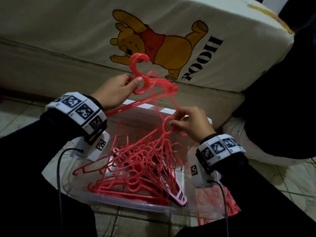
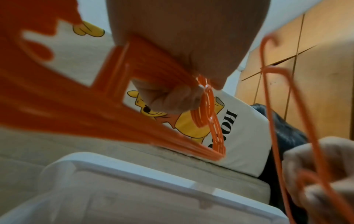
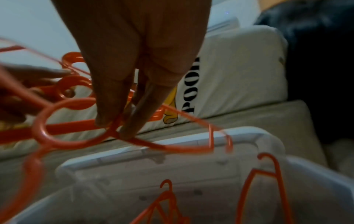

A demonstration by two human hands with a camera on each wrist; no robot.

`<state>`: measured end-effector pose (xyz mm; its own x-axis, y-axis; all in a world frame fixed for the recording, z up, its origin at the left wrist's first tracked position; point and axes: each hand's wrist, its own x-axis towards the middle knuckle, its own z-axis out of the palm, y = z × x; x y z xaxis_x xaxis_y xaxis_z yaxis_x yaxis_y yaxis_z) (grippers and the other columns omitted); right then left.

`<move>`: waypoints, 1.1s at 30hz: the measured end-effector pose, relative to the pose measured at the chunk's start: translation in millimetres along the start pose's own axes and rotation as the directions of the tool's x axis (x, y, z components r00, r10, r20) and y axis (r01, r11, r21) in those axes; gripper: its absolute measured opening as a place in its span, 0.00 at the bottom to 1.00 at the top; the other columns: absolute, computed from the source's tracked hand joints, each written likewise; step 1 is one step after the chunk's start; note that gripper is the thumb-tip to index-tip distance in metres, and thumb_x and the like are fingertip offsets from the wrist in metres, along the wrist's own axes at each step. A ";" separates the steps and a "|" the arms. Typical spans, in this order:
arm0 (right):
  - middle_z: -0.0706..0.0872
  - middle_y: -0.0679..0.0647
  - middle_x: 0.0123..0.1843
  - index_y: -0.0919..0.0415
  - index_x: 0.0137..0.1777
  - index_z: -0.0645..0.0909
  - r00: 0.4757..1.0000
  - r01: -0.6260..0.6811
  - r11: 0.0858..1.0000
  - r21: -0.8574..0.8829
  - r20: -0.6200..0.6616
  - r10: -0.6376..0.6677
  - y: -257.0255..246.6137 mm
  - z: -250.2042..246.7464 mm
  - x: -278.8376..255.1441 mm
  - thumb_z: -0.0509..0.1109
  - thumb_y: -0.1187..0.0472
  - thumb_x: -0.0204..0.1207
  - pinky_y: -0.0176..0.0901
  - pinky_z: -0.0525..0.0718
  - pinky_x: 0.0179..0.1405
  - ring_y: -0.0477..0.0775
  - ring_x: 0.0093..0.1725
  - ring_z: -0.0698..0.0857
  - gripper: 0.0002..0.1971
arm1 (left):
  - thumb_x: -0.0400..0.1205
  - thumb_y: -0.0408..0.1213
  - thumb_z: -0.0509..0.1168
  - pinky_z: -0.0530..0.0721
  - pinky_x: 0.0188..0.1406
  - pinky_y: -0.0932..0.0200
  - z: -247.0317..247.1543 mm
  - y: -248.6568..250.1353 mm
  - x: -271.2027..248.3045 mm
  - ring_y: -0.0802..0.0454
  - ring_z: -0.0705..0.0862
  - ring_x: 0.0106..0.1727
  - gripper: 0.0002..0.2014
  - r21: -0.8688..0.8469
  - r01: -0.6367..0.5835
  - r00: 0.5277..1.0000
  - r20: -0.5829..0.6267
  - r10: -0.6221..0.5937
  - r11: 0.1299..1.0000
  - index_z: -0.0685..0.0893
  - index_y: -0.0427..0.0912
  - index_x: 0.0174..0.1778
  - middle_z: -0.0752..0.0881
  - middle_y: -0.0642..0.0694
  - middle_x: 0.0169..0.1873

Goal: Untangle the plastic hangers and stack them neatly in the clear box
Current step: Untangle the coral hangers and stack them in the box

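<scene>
**Over the clear box, hangers half sorted**

Above the clear box (image 1: 145, 208) on the tiled floor, beside a mattress with a cartoon bear print (image 1: 153, 47), the sorting is in the middle, by my reading. The left hand (image 1: 116, 90) grips a gathered bundle of red hangers (image 1: 153, 86) at the neck, thumb pressed on the ring below the hooks; in the left wrist view their arms lie flat against one another, so this batch looks freed and aligned. The right hand (image 1: 191, 122) pinches the neck of a single hanger (image 1: 168, 124) between fingertips, just under its round ring, as the right wrist view shows plainly. That hanger trails down into the tangled heap (image 1: 135, 171) that fills the box, and I cannot tell whether it is wholly free of the others.

What is left looks like the larger share: the heap in the box sits crossed at all angles, hooks and arms interlocked, with a pale pink hanger (image 1: 177, 196) low at the near side. More red hangers (image 1: 220, 204) show through the box's right wall. Nothing in the box reads as a neat stack.

The hangers are thin, rigid moulded plastic, red, each with a hook, a ring at the neck and small notched ends, all of which likely snag easily.
</scene>
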<state>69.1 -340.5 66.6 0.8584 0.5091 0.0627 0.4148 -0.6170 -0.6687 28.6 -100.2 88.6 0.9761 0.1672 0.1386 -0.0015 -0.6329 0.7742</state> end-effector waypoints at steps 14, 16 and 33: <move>0.87 0.55 0.24 0.66 0.41 0.73 0.945 -0.262 0.480 0.837 0.120 0.305 -25.5 16.6 7.6 0.68 0.68 0.78 0.33 0.84 0.21 0.48 0.22 0.86 0.07 | 0.80 0.41 0.60 0.76 0.53 0.54 29.9 24.2 -22.7 0.42 0.84 0.50 0.12 -0.075 -0.065 0.998 0.004 0.066 0.995 0.78 0.41 0.55 0.88 0.39 0.47; 0.87 0.55 0.25 0.68 0.43 0.74 0.937 -0.281 0.442 0.852 0.144 0.319 -27.3 17.5 7.4 0.69 0.67 0.78 0.33 0.84 0.22 0.48 0.23 0.86 0.07 | 0.75 0.48 0.59 0.79 0.57 0.45 31.5 26.5 -25.3 0.42 0.85 0.52 0.18 -0.113 -0.067 0.996 0.046 0.073 0.991 0.78 0.42 0.57 0.88 0.40 0.48; 0.90 0.62 0.43 0.64 0.44 0.87 0.897 -0.224 0.892 -0.392 0.276 0.346 47.9 19.1 10.2 0.73 0.59 0.75 0.40 0.81 0.30 0.58 0.38 0.87 0.08 | 0.79 0.56 0.65 0.82 0.45 0.43 21.3 5.9 -14.4 0.45 0.84 0.43 0.18 0.198 -0.131 0.991 -0.001 0.134 0.971 0.82 0.46 0.53 0.87 0.45 0.42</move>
<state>91.9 -353.5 21.0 0.8300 0.4083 -0.3800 0.2963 -0.9000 -0.3198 19.1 -122.5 78.0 0.9668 0.0816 0.2421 -0.0868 -0.7864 0.6116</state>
